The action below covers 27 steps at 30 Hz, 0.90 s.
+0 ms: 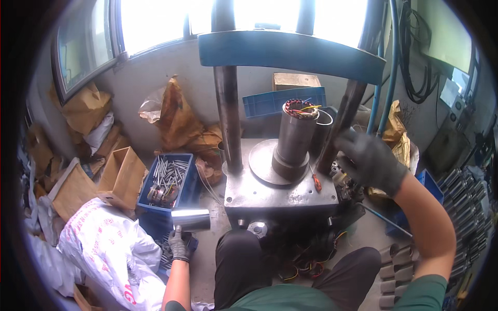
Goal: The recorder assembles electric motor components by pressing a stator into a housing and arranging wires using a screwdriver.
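My left hand (179, 245), in a grey glove, is closed on the lower edge of a shiny metal tube (191, 220), which lies sideways above a blue crate. My right hand (372, 161), gloved too, is raised beside the right post (344, 116) of a press; its fingers are blurred, and I cannot see whether they hold anything. On the press table (249, 194) a grey metal cylinder (295, 137) stands upright on a round plate (263, 161). A wound stator (301, 109) with red, yellow and white wires shows at its top. An orange-handled screwdriver (316, 182) lies beside it.
A blue crossbeam (290, 52) spans the posts above the cylinder. Left of the press stand a blue crate (168, 181) of metal rods, a wooden box (122, 178) and a white sack (106, 254). Several metal cylinders (467, 217) are stacked at the right. Wired parts (311, 259) lie below the table.
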Tool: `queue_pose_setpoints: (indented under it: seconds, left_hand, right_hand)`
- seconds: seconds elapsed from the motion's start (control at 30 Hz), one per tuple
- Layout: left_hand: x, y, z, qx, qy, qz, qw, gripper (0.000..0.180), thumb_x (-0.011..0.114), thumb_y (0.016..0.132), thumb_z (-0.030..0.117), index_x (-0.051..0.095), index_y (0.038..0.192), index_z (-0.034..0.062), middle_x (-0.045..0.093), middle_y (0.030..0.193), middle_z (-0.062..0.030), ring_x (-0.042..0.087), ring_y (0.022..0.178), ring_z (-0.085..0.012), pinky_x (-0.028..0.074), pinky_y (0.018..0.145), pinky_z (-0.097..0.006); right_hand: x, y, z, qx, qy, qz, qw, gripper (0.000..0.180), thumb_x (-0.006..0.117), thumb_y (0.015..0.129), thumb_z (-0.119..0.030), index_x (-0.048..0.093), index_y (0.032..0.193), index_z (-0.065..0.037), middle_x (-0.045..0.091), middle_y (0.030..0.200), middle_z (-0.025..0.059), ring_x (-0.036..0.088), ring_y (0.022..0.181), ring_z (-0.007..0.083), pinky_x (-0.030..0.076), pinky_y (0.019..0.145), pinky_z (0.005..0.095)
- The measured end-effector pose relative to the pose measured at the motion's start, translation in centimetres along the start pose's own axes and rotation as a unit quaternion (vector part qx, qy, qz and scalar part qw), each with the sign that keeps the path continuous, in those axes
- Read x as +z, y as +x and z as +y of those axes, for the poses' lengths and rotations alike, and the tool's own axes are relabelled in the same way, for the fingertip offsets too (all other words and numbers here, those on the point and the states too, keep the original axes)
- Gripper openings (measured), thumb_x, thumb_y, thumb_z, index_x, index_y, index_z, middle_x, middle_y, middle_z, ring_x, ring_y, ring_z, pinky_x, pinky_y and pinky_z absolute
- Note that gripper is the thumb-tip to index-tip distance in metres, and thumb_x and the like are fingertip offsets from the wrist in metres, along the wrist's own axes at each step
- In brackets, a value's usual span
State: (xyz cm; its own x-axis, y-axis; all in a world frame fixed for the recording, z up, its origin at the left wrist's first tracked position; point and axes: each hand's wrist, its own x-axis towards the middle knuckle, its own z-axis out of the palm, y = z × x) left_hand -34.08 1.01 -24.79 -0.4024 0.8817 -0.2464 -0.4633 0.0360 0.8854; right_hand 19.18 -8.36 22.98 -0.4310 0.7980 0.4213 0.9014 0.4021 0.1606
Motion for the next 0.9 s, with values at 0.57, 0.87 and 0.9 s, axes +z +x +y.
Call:
queue_pose_setpoints:
  seconds: [0.57, 0.87, 0.9]
  left_hand:
    - [32.6, -13.9, 22.2, 0.239, -0.041, -0.308, 0.92, 0.032, 0.076, 0.096, 0.027, 0.06, 0.108, 0.003, 0.062, 0.099, -0.0045, 0.064, 0.09, -0.0173, 0.058, 0.086, -0.034]
    - [42.5, -13.8, 22.1, 0.29, 0.042, -0.312, 0.904, 0.036, 0.076, 0.095, 0.032, 0.062, 0.106, 0.0008, 0.063, 0.099, -0.0052, 0.064, 0.092, -0.0159, 0.058, 0.081, -0.031]
    - [43.1, -14.0, 21.9, 0.285, 0.04, -0.315, 0.904, 0.035, 0.075, 0.096, 0.032, 0.062, 0.106, 0.0006, 0.062, 0.098, -0.0047, 0.064, 0.091, -0.0152, 0.058, 0.081, -0.03]
  right_hand:
    - [0.5, -25.4, 6.0, 0.154, -0.034, 0.256, 0.954, 0.034, 0.058, 0.091, 0.01, 0.065, 0.12, -0.007, 0.057, 0.143, 0.0223, 0.07, 0.105, 0.0342, 0.059, 0.084, 0.038]
    - [-0.3, -16.8, 14.2, 0.24, -0.109, 0.184, 0.947, 0.057, 0.074, 0.089, -0.039, 0.064, 0.13, -0.001, 0.066, 0.129, 0.0183, 0.062, 0.12, 0.0361, 0.047, 0.104, 0.0461]
    - [-0.2, -16.0, 14.7, 0.267, -0.106, 0.181, 0.941, 0.063, 0.075, 0.087, -0.045, 0.064, 0.13, 0.0, 0.064, 0.132, 0.0182, 0.061, 0.124, 0.0357, 0.047, 0.106, 0.0453]
